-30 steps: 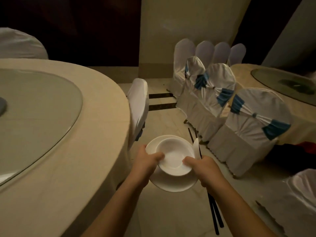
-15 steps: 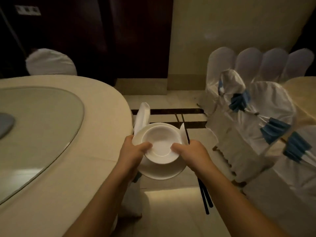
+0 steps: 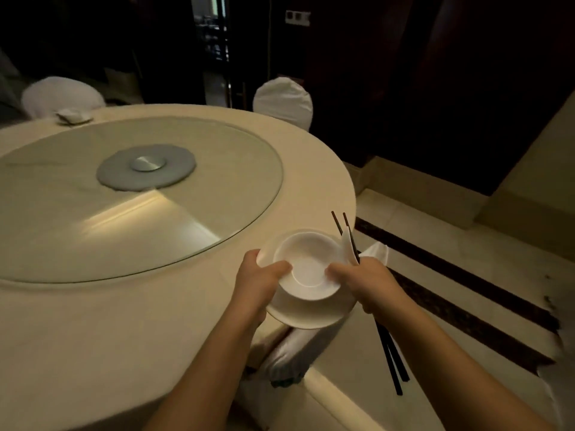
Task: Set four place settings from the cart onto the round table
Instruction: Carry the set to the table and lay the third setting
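Note:
I hold a white plate (image 3: pixel 306 317) with a white bowl (image 3: pixel 308 265) stacked on it, over the right edge of the round table (image 3: pixel 124 321). My left hand (image 3: pixel 258 284) grips the stack's left rim, thumb on the bowl. My right hand (image 3: pixel 367 283) grips the right rim together with dark chopsticks (image 3: pixel 389 359) and a white spoon (image 3: pixel 348 247); the chopsticks stick out above and below the hand. One earlier setting, small white dishes (image 3: pixel 73 116), lies at the table's far left edge.
A glass turntable (image 3: pixel 155 219) with a grey hub (image 3: pixel 146 169) covers the table's middle. White-covered chairs stand at the far side (image 3: pixel 283 104), far left (image 3: pixel 62 96) and right under my hands (image 3: pixel 295 349). Tiled floor with dark stripes (image 3: pixel 466 275) lies to the right.
My view has swung left from the row of chairs onto the round table. The plate stack has moved from beside the table to above its right edge, held the same way.

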The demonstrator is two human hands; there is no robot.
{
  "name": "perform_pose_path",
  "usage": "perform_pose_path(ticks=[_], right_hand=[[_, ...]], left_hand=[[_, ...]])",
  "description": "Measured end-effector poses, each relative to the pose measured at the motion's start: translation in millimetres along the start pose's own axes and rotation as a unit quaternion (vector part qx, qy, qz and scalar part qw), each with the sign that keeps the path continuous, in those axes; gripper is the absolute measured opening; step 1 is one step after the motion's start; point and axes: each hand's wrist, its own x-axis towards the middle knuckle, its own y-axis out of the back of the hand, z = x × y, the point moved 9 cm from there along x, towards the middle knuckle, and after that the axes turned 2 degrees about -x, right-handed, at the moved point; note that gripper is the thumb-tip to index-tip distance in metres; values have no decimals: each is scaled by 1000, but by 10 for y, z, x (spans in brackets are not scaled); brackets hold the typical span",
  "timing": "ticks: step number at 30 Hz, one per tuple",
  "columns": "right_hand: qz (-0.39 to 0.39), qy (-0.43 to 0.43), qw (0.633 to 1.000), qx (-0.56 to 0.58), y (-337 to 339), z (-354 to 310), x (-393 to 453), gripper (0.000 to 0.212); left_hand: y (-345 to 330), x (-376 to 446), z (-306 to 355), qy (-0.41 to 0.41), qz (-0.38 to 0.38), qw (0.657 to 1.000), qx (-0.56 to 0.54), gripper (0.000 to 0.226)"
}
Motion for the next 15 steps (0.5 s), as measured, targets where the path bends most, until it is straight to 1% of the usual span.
perform_pose_path(ticks=[3, 5, 9, 12, 15], right_hand=[[-54, -7, 998, -35, -86, -138, 455, 46], [-84, 3, 995, -49, -136, -261, 767, 46], [-143, 21, 985, -91, -355, -486, 1294, 44], [-197, 31, 973, -114, -563, -558, 1663, 39], [-246, 43, 960, -127, -785, -546, 2091, 34]], left_hand=[[-7, 326, -132, 26, 40, 998, -31, 39], [-22, 531, -188, 33, 60, 996, -56, 37], [46, 827, -309, 48, 127, 986, -97, 41], [98, 996, -441, 60, 180, 976, -104, 44], [81, 1175, -619, 64, 243, 964, -85, 50]])
